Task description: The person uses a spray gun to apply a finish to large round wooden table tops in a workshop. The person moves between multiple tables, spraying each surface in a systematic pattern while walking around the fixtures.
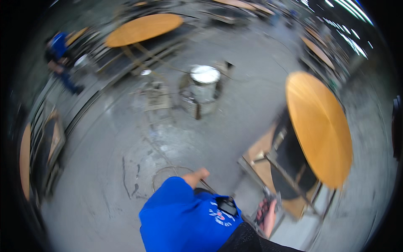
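While the right hand (267,216) grips a dark tool (268,197) just beside the round orange worktop (319,126), left hand (197,176) reaches out over open grey floor (235,117), grip unclear; white-topped drum (205,84) well beyond.

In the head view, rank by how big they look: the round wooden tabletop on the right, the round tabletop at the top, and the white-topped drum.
1. Right round tabletop, largest, though it is nearer the camera.
2. Top round tabletop.
3. White-topped drum, smallest.
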### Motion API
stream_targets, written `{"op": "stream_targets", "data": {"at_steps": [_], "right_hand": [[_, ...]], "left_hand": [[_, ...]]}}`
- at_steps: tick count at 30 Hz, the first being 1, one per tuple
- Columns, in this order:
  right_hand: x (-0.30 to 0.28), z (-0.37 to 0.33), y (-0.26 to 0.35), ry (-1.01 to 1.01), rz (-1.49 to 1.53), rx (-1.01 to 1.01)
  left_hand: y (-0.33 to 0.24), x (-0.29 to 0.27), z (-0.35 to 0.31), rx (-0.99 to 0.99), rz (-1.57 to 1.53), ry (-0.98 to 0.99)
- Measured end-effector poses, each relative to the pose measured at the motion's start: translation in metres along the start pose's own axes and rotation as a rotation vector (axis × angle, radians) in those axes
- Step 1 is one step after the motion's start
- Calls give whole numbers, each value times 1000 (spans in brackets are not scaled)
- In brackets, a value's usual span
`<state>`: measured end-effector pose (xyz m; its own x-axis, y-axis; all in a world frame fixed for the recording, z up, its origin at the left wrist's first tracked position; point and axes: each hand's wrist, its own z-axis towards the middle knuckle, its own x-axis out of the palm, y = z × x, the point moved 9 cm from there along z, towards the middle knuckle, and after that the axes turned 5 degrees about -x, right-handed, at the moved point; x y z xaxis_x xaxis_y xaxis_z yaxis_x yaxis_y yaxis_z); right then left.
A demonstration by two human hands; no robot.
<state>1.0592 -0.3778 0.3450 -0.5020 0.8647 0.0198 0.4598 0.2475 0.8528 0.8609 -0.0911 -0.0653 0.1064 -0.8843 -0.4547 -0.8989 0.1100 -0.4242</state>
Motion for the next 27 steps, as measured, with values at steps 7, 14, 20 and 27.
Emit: {"op": "stream_targets", "data": {"at_steps": [7,14,20,27], "right_hand": [[-72,33,-15,120,188,-10],[-176,33,-34,-71,579,0],[-264,38,-38,-270,533,-118],[-399,58,6,-849,331,-411]], "left_hand": [[18,-4,-25,-147,-359,-118],[-14,9,-71,-192,-268,-89],[-70,5,-98,-113,-192,-92],[-85,-12,-124,-119,-182,-127]]}}
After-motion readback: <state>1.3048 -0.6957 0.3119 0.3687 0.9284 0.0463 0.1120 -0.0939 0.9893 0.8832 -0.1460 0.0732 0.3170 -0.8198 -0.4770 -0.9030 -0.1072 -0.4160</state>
